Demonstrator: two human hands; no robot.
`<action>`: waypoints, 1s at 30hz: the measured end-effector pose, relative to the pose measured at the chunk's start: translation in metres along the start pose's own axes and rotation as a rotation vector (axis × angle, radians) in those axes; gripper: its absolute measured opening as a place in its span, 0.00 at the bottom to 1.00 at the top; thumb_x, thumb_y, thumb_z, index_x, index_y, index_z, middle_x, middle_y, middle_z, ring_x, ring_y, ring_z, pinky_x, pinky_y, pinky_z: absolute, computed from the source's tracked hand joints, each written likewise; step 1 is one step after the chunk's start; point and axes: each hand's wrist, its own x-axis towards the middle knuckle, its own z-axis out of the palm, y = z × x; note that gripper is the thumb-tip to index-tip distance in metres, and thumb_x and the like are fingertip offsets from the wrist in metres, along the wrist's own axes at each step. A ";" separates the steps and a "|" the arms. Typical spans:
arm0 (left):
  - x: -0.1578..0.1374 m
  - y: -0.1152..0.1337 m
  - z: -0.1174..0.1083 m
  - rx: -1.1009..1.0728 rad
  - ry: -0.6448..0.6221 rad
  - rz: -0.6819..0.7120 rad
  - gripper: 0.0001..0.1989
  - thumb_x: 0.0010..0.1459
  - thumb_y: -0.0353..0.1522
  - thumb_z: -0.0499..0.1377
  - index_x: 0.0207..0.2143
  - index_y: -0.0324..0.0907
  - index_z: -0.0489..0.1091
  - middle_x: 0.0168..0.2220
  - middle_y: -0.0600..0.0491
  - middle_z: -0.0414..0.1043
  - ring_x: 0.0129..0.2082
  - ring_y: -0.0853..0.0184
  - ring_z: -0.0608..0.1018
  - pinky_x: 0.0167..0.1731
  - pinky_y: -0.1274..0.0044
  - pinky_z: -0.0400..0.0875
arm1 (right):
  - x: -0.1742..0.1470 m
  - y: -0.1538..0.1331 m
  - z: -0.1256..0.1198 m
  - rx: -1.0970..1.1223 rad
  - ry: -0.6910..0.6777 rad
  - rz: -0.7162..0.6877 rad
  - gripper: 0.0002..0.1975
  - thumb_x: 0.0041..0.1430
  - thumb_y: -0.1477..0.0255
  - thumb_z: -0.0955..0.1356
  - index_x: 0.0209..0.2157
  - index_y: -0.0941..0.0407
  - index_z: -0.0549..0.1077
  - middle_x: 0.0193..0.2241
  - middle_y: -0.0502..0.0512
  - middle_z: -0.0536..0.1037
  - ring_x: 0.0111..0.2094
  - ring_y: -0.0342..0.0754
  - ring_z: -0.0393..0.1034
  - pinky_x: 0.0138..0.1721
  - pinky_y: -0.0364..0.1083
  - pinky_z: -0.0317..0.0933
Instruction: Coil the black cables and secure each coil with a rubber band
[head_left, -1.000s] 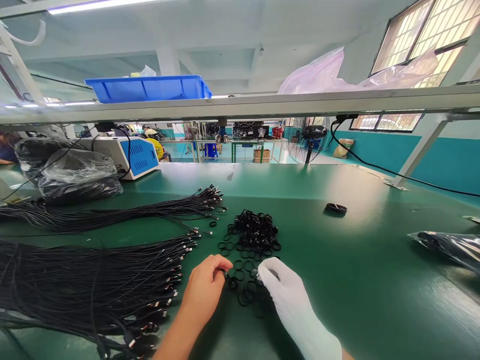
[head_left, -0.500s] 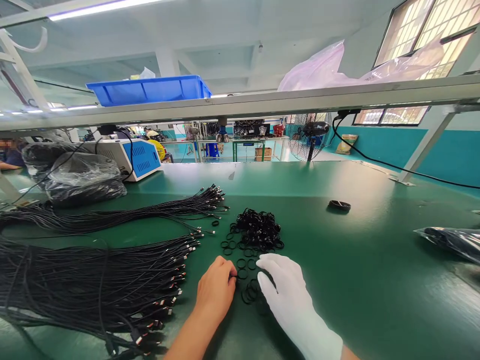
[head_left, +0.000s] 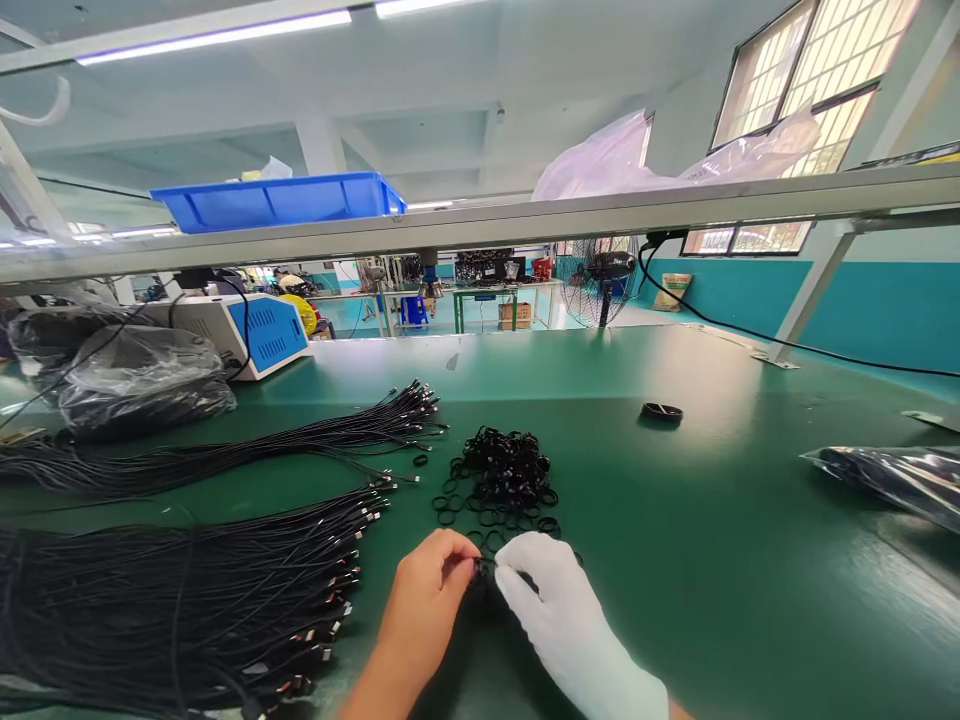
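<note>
Closer together: left hand (head_left: pixel 426 590), right hand (head_left: pixel 553 592), both pinching black ring (head_left: pixel 486 560); sack (head_left: pixel 672 292) print illegible.

No legible txt or nos.

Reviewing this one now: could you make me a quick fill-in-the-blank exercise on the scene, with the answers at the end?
1. The left hand is bare, while the right hand wears a glove coloured ____.
2. The black cables lie to the ____ of the pile of black rings.
3. The colour of the tray on the shelf is ____.
4. The tabletop is coloured ____.

Missing words: white; left; blue; green.
</note>
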 end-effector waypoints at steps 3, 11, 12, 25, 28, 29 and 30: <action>0.003 -0.004 -0.012 0.028 0.052 -0.023 0.07 0.54 0.31 0.50 0.28 0.43 0.68 0.27 0.55 0.69 0.29 0.65 0.69 0.30 0.75 0.61 | 0.003 0.003 -0.005 -0.051 0.039 -0.009 0.12 0.56 0.74 0.58 0.25 0.54 0.71 0.28 0.52 0.73 0.33 0.50 0.65 0.38 0.48 0.58; 0.007 -0.014 -0.016 0.075 -0.013 -0.034 0.12 0.51 0.30 0.53 0.35 0.44 0.74 0.32 0.54 0.72 0.32 0.65 0.73 0.34 0.75 0.65 | 0.006 0.011 -0.005 -0.263 0.078 -0.047 0.12 0.56 0.77 0.59 0.26 0.55 0.72 0.30 0.53 0.75 0.37 0.51 0.67 0.41 0.49 0.56; 0.007 -0.016 -0.017 0.092 -0.018 -0.034 0.13 0.50 0.29 0.53 0.37 0.45 0.74 0.33 0.54 0.73 0.31 0.65 0.73 0.34 0.75 0.65 | 0.006 0.012 -0.004 -0.283 0.065 -0.053 0.12 0.56 0.77 0.59 0.25 0.55 0.71 0.29 0.52 0.75 0.36 0.51 0.66 0.41 0.50 0.56; -0.002 -0.011 0.005 0.289 -0.083 0.001 0.15 0.46 0.26 0.57 0.37 0.47 0.74 0.35 0.54 0.72 0.33 0.63 0.74 0.34 0.73 0.65 | 0.005 0.037 0.010 -0.267 0.188 -0.122 0.18 0.55 0.69 0.57 0.36 0.55 0.76 0.40 0.57 0.76 0.44 0.57 0.67 0.46 0.59 0.59; -0.005 -0.010 0.008 0.322 -0.064 0.005 0.15 0.48 0.25 0.56 0.37 0.49 0.75 0.37 0.54 0.73 0.37 0.63 0.75 0.37 0.75 0.66 | 0.005 0.046 0.014 -0.207 0.231 -0.167 0.20 0.56 0.65 0.56 0.36 0.55 0.77 0.40 0.58 0.77 0.44 0.59 0.68 0.47 0.61 0.59; -0.006 -0.009 0.007 0.334 -0.032 -0.003 0.14 0.50 0.26 0.55 0.37 0.48 0.75 0.37 0.54 0.74 0.37 0.64 0.75 0.37 0.75 0.66 | 0.006 0.048 0.013 -0.188 0.233 -0.176 0.20 0.56 0.62 0.57 0.34 0.54 0.77 0.39 0.58 0.77 0.43 0.59 0.69 0.47 0.61 0.60; -0.008 -0.006 0.005 0.348 0.006 -0.014 0.13 0.51 0.26 0.54 0.36 0.47 0.75 0.36 0.54 0.74 0.36 0.65 0.75 0.36 0.76 0.66 | 0.006 0.049 0.012 -0.172 0.227 -0.175 0.19 0.55 0.60 0.58 0.30 0.53 0.77 0.39 0.58 0.77 0.42 0.60 0.69 0.46 0.62 0.61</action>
